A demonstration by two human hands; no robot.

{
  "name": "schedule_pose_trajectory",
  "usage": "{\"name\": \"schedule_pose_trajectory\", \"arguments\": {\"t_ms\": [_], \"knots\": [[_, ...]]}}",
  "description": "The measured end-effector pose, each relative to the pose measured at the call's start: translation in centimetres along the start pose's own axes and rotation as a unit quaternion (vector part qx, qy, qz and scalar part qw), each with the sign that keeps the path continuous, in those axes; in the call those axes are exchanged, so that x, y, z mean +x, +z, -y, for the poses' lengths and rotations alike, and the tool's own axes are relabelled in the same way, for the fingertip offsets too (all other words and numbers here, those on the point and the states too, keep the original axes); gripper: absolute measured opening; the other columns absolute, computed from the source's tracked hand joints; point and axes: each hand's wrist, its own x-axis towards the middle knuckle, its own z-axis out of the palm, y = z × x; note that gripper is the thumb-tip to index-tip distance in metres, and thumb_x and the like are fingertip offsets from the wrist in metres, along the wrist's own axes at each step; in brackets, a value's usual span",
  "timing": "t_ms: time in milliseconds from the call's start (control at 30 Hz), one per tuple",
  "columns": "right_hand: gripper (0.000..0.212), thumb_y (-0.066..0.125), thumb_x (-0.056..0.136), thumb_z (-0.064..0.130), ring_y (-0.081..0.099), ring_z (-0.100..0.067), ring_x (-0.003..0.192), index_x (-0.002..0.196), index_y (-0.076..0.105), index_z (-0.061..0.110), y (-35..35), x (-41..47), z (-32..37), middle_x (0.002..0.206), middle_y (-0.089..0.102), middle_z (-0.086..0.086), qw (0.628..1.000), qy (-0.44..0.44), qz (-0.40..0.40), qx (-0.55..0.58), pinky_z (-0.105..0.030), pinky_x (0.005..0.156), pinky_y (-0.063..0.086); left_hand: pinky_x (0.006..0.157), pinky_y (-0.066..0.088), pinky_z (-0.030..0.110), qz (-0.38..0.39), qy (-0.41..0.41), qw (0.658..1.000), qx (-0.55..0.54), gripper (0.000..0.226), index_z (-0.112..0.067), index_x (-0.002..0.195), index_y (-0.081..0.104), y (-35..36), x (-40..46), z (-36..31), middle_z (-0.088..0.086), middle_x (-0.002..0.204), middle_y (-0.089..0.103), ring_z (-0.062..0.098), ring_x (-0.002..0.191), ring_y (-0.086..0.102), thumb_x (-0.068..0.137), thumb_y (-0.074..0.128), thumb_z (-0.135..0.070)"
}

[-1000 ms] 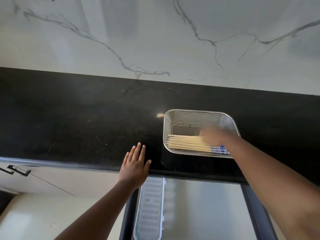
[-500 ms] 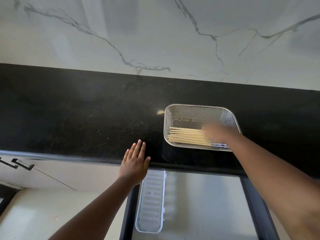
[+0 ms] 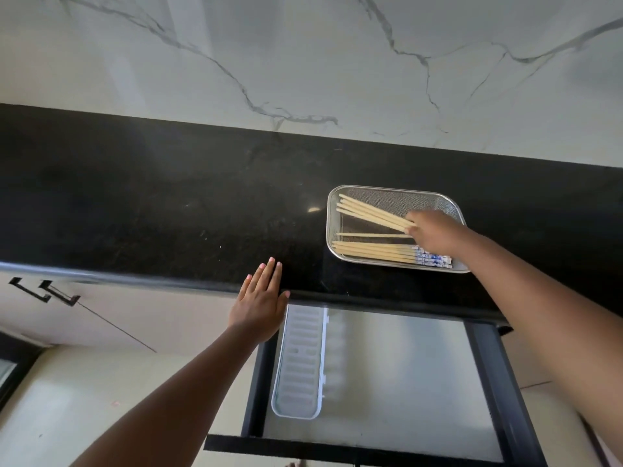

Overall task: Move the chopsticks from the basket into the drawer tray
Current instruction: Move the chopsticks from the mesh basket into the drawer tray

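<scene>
Over the basket (image 3: pixel 340 217), right hand (image 3: pixel 435 232) fingers clasp several chopsticks (image 3: pixel 372 212), tips raised.

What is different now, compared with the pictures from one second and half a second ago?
The right hand has closed on a bunch of chopsticks and tilted their far tips up toward the back of the basket. Earlier all lay flat together along the near side. The remaining chopsticks, left hand on the counter edge, and drawer tray are unchanged.
</scene>
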Motion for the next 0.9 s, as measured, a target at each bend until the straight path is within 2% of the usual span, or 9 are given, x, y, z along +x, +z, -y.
{"name": "schedule_pose_trajectory", "arguments": {"t_ms": [100, 200, 300, 367, 433, 533, 633, 733, 900], "knots": [[0.013, 0.047, 0.096, 0.020, 0.048, -0.016, 0.060, 0.088, 0.055, 0.013, -0.3, -2.5, 1.5, 0.073, 0.053, -0.003, 0.999, -0.017, 0.016, 0.030, -0.030, 0.051, 0.031, 0.119, -0.005, 0.031, -0.003, 0.001, 1.000, 0.006, 0.061, -0.015, 0.154, 0.000, -0.1, -1.1, 0.5, 0.000, 0.162, -0.006, 0.015, 0.149, -0.008, 0.103, 0.025, -0.038], [0.014, 0.049, 0.095, 0.018, 0.057, -0.015, 0.070, 0.088, 0.060, 0.015, 0.7, -6.0, 2.6, 0.079, 0.063, 0.000, 0.994, -0.028, 0.062, 0.089, -0.030, 0.061, 0.040, 0.120, -0.004, 0.032, 0.001, 0.002, 1.000, 0.025, 0.061, -0.015, 0.154, -0.002, -0.3, -2.2, 1.0, -0.001, 0.162, -0.007, 0.015, 0.149, -0.009, 0.103, 0.024, -0.036], [0.012, 0.054, 0.092, 0.016, 0.056, -0.012, 0.067, 0.085, 0.063, 0.012, 2.7, -10.0, 3.3, 0.077, 0.064, 0.001, 0.978, -0.035, 0.149, 0.143, -0.033, 0.063, 0.045, 0.120, -0.003, 0.032, 0.008, -0.008, 1.000, 0.029, 0.060, -0.015, 0.154, -0.002, -0.6, -2.8, 0.7, -0.001, 0.162, -0.007, 0.015, 0.149, -0.009, 0.104, 0.024, -0.034], [0.010, 0.057, 0.090, 0.016, 0.044, -0.010, 0.056, 0.083, 0.063, 0.012, 4.5, -12.3, 3.6, 0.068, 0.054, 0.001, 0.964, -0.034, 0.223, 0.141, -0.029, 0.052, 0.034, 0.120, -0.003, 0.033, 0.018, -0.012, 0.999, 0.029, 0.060, -0.015, 0.154, -0.003, -0.8, -2.9, 0.5, 0.000, 0.162, -0.008, 0.016, 0.149, -0.009, 0.104, 0.024, -0.033], [0.014, 0.052, 0.091, 0.016, 0.042, -0.010, 0.056, 0.086, 0.065, 0.013, 6.9, -13.9, 4.1, 0.070, 0.053, 0.000, 0.943, -0.016, 0.307, 0.128, -0.027, 0.051, 0.031, 0.120, -0.003, 0.033, 0.024, -0.016, 0.999, 0.030, 0.059, -0.014, 0.154, -0.003, -1.0, -2.8, 0.3, 0.000, 0.162, -0.008, 0.016, 0.149, -0.008, 0.104, 0.024, -0.032], [0.020, 0.051, 0.092, 0.019, 0.059, -0.012, 0.070, 0.091, 0.069, 0.012, 11.4, -14.7, 5.1, 0.086, 0.068, -0.002, 0.918, 0.031, 0.384, 0.095, -0.028, 0.067, 0.046, 0.120, -0.004, 0.033, 0.030, -0.021, 0.999, 0.024, 0.059, -0.014, 0.154, -0.003, -1.0, -2.7, 0.1, 0.001, 0.162, -0.009, 0.017, 0.149, -0.009, 0.104, 0.024, -0.032], [0.026, 0.049, 0.092, 0.012, 0.067, -0.023, 0.082, 0.104, 0.067, -0.002, 15.6, -13.3, 6.6, 0.099, 0.073, -0.014, 0.896, 0.127, 0.391, 0.169, -0.038, 0.083, 0.054, 0.120, -0.004, 0.033, 0.028, -0.023, 0.999, 0.017, 0.059, -0.014, 0.154, -0.003, -0.8, -2.7, 0.2, 0.001, 0.162, -0.009, 0.017, 0.148, -0.011, 0.104, 0.024, -0.033], [0.021, 0.045, 0.094, 0.005, 0.061, -0.022, 0.062, 0.101, 0.061, -0.007, 18.2, -11.0, 8.9, 0.077, 0.066, -0.014, 0.851, 0.229, 0.353, 0.313, -0.036, 0.064, 0.053, 0.120, -0.003, 0.033, 0.016, -0.027, 0.999, 0.015, 0.060, -0.014, 0.154, -0.001, -0.5, -2.5, 0.1, 0.002, 0.163, -0.007, 0.017, 0.149, -0.009, 0.104, 0.025, -0.032], [0.022, 0.039, 0.092, 0.002, 0.057, -0.025, 0.055, 0.098, 0.058, -0.007, 21.9, -7.1, 13.3, 0.067, 0.058, -0.016, 0.809, 0.302, 0.253, 0.435, -0.033, 0.057, 0.051, 0.117, -0.004, 0.028, -0.012, -0.023, 1.000, -0.001, 0.060, -0.017, 0.154, 0.000, 0.1, -2.7, 0.6, -0.002, 0.163, -0.005, 0.014, 0.148, -0.009, 0.103, 0.025, -0.036]]}}
